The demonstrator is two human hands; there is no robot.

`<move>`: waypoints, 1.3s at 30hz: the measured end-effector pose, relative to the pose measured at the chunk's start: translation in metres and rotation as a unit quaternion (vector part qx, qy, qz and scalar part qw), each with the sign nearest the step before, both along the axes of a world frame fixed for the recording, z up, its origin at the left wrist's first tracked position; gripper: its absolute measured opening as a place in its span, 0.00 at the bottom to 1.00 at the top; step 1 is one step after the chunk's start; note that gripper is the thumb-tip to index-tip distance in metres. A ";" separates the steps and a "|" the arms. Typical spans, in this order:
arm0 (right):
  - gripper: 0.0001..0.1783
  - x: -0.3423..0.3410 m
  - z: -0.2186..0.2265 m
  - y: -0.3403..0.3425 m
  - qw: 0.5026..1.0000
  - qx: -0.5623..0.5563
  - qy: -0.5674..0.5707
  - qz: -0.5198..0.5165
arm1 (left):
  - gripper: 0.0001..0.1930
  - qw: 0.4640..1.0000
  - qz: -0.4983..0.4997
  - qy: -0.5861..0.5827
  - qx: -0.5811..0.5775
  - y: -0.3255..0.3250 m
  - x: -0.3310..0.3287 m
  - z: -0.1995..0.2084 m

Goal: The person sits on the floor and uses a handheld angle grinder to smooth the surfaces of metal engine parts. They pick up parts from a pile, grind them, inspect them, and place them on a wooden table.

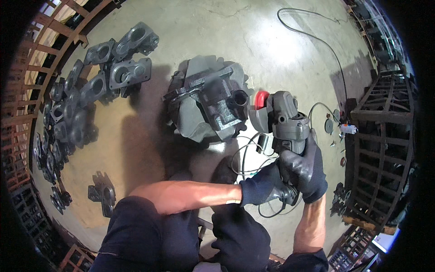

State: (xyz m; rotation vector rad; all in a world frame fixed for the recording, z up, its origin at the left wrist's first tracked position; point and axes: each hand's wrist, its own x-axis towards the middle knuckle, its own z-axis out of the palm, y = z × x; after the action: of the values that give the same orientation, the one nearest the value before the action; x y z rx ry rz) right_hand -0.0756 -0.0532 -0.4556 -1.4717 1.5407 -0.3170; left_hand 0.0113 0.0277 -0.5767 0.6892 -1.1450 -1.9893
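Note:
An angle grinder [290,129] is gripped in both my gloved hands, right of the middle. My left hand [266,185], in a dark blue and grey work glove, is closed around its rear end. My right hand [305,168], gloved alike, wraps the body just behind the head. A grey guard [259,120] and a red rounded piece [261,99] show at the grinder's left side. Left of them, apart from the grinder, a dark metal casting [210,97] with a round opening rests on a lumpy grey support [188,120].
Several flanged castings [131,72] lie in a curve on the concrete floor at left; another casting [108,199] lies nearer me. A black cable [317,38] loops across the far right. Discs [328,126] and a can [348,129] lie beside a metal rack [380,149].

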 end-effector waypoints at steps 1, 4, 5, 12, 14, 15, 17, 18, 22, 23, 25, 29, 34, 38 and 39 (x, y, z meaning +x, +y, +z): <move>0.30 0.003 0.005 -0.003 1.000 0.013 -0.022 0.013 | 0.16 0.997 0.034 -0.018 -0.063 0.000 -0.003 -0.004; 0.33 0.001 0.006 -0.011 0.997 0.019 0.055 0.047 | 0.14 0.996 0.069 0.064 -0.001 -0.005 -0.010 0.004; 0.35 0.001 0.001 -0.015 0.992 0.026 0.099 0.076 | 0.15 0.993 0.087 0.084 0.015 -0.004 -0.012 0.003; 0.28 0.011 -0.011 -0.020 0.981 -0.087 0.102 0.140 | 0.22 0.947 0.121 0.254 0.153 -0.005 -0.035 -0.018; 0.29 0.011 -0.006 -0.022 0.977 -0.062 0.147 0.140 | 0.24 0.951 0.115 0.248 0.145 -0.009 -0.034 -0.010; 0.29 0.010 -0.006 -0.024 0.975 -0.048 0.167 0.142 | 0.26 0.945 0.108 0.263 0.165 -0.010 -0.031 -0.006; 0.32 0.013 -0.016 -0.029 0.969 -0.063 0.154 0.185 | 0.29 0.923 0.108 0.299 0.217 -0.012 -0.020 -0.003; 0.34 0.019 -0.024 -0.031 0.964 -0.070 0.138 0.214 | 0.31 0.930 0.122 0.275 0.212 -0.010 -0.015 -0.007; 0.32 0.023 -0.009 -0.035 0.951 -0.063 0.208 0.220 | 0.34 0.981 0.116 0.135 0.080 -0.012 -0.022 -0.014; 0.32 0.023 -0.007 -0.036 0.951 -0.053 0.213 0.217 | 0.34 0.986 0.122 0.107 0.047 -0.012 -0.023 -0.014; 0.30 0.022 -0.007 -0.037 0.954 -0.060 0.200 0.216 | 0.33 0.991 0.113 0.066 0.029 -0.013 -0.023 -0.012; 0.33 0.032 -0.004 -0.040 0.952 -0.059 0.193 0.231 | 0.33 0.998 0.053 -0.022 -0.008 -0.025 0.002 0.000; 0.36 0.028 -0.009 -0.041 0.947 -0.062 0.211 0.236 | 0.33 0.983 0.097 0.114 0.107 -0.019 -0.014 -0.009; 0.37 0.026 -0.008 -0.041 0.947 -0.062 0.212 0.234 | 0.34 0.972 0.101 0.156 0.140 -0.022 -0.012 -0.003; 0.37 0.027 -0.007 -0.041 0.948 -0.068 0.202 0.238 | 0.34 0.976 0.101 0.147 0.127 -0.022 -0.014 -0.006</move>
State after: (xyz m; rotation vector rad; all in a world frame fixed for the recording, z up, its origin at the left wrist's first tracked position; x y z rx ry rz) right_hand -0.0483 -0.0946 -0.4629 -2.0536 1.4264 0.1815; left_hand -0.0024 0.0062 -0.5827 0.5859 -0.6276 -1.9990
